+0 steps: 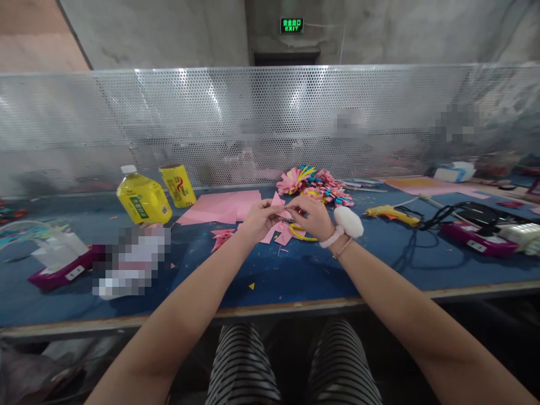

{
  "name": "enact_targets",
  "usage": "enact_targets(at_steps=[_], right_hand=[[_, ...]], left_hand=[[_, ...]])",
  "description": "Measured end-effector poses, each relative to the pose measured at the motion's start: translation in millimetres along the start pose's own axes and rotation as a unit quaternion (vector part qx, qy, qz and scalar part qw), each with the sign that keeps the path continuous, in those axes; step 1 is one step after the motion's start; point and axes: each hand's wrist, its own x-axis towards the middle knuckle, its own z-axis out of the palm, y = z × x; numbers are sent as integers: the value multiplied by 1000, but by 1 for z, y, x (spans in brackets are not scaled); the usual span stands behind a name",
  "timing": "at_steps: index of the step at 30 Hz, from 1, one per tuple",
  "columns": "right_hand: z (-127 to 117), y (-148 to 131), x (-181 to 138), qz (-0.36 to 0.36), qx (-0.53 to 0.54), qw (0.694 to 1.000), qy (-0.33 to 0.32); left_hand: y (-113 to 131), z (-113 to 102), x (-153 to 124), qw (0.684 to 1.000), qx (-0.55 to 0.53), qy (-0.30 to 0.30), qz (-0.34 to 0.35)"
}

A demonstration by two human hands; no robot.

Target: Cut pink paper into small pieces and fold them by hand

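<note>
Over the middle of the table, my left hand (260, 220) is closed on a piece of folded pink paper (277, 199), whose pointed tip stands up above the fingers. My right hand (311, 214) meets it from the other side, fingertips pinched at the paper's edge. Just under the right hand shows a yellow looped handle (304, 235), apparently of scissors; whether that hand also grips it I cannot tell. Cut pink paper pieces (283, 237) lie below both hands. Left of them is a small stack of folded pink strips (221, 238).
Pink sheets (223, 205) lie behind my left hand, paper flowers (316, 184) behind my right. A yellow liquid bottle (142, 197) and yellow container (178, 185) stand left. A yellow glue gun (392, 214) with black cables lies right. A perforated metal screen (202, 124) borders the back.
</note>
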Motion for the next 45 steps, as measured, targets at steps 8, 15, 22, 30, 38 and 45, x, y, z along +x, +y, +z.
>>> enact_targets(at_steps=[8,15,22,30,38,45], right_hand=[[3,2,-3,-39,-38,998,18],[2,2,-6,-74,-59,995,15],[-2,2,-5,-103,-61,993,13],[-6,7,-6,-91,-64,993,-27],[-9,10,-7,-136,-104,985,-33],[-14,8,-8,-104,-92,987,-82]], left_hand=[[2,2,-2,1000,-22,11,-8],[3,0,-1,998,-57,15,-21],[6,2,-3,998,-64,19,-18],[6,2,-2,997,-71,18,-21],[7,2,-2,995,-72,27,-57],[4,-1,0,996,-53,12,-72]])
